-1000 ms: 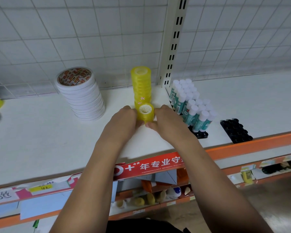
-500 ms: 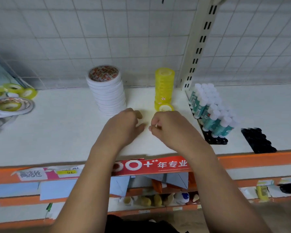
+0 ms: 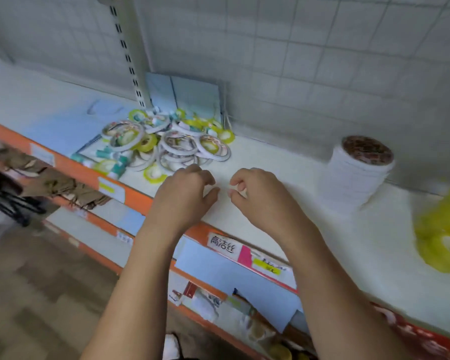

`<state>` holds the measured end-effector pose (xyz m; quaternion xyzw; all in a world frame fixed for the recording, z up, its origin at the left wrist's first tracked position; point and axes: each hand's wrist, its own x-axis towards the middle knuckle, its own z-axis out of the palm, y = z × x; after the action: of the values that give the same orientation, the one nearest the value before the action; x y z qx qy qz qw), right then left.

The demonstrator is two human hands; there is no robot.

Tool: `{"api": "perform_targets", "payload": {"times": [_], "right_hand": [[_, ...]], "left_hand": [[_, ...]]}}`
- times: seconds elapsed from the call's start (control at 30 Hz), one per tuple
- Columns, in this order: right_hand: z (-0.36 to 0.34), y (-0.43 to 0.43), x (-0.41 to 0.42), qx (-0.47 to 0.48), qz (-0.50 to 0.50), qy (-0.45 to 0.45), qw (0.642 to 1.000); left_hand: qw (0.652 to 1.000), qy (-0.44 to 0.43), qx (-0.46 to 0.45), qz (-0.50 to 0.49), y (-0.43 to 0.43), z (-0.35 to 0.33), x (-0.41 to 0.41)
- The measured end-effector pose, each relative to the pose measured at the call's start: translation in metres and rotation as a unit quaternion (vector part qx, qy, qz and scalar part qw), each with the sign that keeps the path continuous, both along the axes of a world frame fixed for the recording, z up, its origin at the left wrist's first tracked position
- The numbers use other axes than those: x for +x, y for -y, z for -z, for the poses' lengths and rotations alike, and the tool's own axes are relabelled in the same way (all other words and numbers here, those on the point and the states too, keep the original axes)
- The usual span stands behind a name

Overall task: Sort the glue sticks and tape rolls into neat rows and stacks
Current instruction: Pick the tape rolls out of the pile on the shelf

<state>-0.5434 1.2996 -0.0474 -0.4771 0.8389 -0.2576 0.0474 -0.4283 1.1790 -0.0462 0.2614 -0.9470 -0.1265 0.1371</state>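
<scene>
The yellow tape stack (image 3: 443,237) is blurred, cut off at right.

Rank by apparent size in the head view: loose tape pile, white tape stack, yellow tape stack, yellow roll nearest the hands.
1. loose tape pile
2. white tape stack and yellow tape stack: unranked, yellow is nearer, blurred
3. yellow roll

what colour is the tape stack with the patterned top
The round tape stack has white sides, seen in the head view.
</scene>
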Motion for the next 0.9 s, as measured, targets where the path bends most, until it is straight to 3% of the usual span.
{"api": "perform_targets", "payload": {"times": [0.33,0.6,0.9], "right_hand": [[0.003,0.128,0.036,-0.033,0.04,0.005,0.999],[0.001,0.148,0.023,-0.029,0.137,0.025,0.99],[0.002,0.161,-0.022,0.072,0.193,0.031,0.978]], "left_hand": [[0.998,-0.042,-0.034,0.041,0.129,-0.006,0.034],[0.988,-0.055,-0.049,0.134,0.17,-0.008,-0.009],[0.989,-0.032,-0.051,0.139,0.183,0.004,-0.035]]}}
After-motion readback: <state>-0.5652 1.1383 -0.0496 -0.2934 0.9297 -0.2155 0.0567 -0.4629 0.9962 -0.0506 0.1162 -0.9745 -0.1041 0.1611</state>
